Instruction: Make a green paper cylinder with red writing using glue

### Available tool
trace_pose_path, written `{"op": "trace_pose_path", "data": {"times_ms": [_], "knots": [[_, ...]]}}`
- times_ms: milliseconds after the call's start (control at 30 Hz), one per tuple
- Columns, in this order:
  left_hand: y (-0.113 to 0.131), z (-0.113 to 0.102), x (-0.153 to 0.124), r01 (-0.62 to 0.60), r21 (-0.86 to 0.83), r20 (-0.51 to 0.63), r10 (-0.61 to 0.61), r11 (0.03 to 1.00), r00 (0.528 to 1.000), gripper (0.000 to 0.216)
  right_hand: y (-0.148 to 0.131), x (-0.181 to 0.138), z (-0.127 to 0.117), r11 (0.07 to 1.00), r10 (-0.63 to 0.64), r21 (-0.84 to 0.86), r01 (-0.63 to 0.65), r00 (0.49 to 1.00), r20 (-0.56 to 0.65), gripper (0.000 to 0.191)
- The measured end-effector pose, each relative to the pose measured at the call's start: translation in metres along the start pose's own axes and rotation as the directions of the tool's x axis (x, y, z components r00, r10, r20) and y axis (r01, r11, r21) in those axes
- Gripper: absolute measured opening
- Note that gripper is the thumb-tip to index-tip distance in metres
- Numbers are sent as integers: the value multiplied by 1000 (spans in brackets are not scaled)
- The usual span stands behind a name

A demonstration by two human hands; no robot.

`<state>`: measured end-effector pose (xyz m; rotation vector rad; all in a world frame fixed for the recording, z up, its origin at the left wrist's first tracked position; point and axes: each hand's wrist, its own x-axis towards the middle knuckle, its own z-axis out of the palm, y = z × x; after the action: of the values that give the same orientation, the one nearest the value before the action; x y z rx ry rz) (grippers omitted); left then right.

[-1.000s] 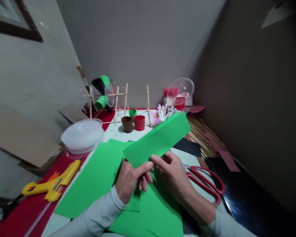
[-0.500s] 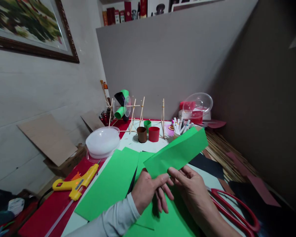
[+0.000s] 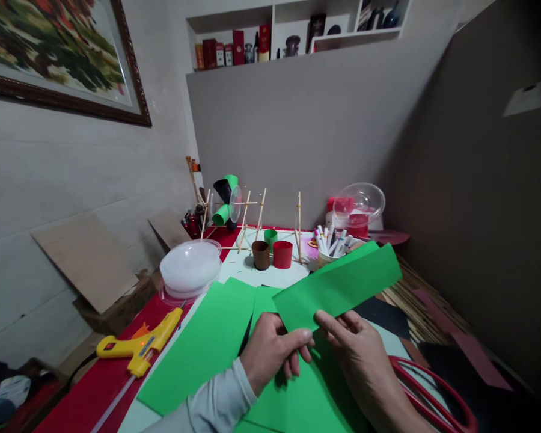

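Observation:
A folded strip of green paper (image 3: 340, 285) is held up over the table, slanting up to the right. My left hand (image 3: 270, 352) pinches its lower left end between thumb and fingers. My right hand (image 3: 358, 355) grips the lower edge beside it with fingers curled. Under both hands lie larger green paper sheets (image 3: 202, 346). Red-handled scissors (image 3: 433, 391) rest on the table just right of my right wrist.
A yellow glue gun (image 3: 137, 346) lies at the left on a red mat. Behind stand a white bowl (image 3: 190, 267), brown and red paper cups (image 3: 273, 254), a wooden stick frame (image 3: 252, 216), a marker cup (image 3: 331, 243) and a clear plastic container (image 3: 358, 207). Bamboo sticks (image 3: 408, 285) lie right.
The camera has tilted upward, so a picture and a shelf have come into view. Both hands keep their hold on the green strip, which has flattened slightly toward the right.

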<state>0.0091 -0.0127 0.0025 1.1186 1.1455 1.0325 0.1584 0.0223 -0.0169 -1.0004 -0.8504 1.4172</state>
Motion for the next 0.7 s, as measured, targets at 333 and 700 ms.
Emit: {"op": "trace_pose_path", "data": {"times_ms": [333, 700], "knots": [[-7, 6, -2, 12, 111, -101, -1, 994, 995, 39, 3, -2, 3, 999, -38, 37, 39, 999, -12, 55], [6, -9, -1, -67, 88, -100, 75, 994, 992, 32, 8, -2, 0, 999, 32, -31, -30, 998, 58, 48]]}}
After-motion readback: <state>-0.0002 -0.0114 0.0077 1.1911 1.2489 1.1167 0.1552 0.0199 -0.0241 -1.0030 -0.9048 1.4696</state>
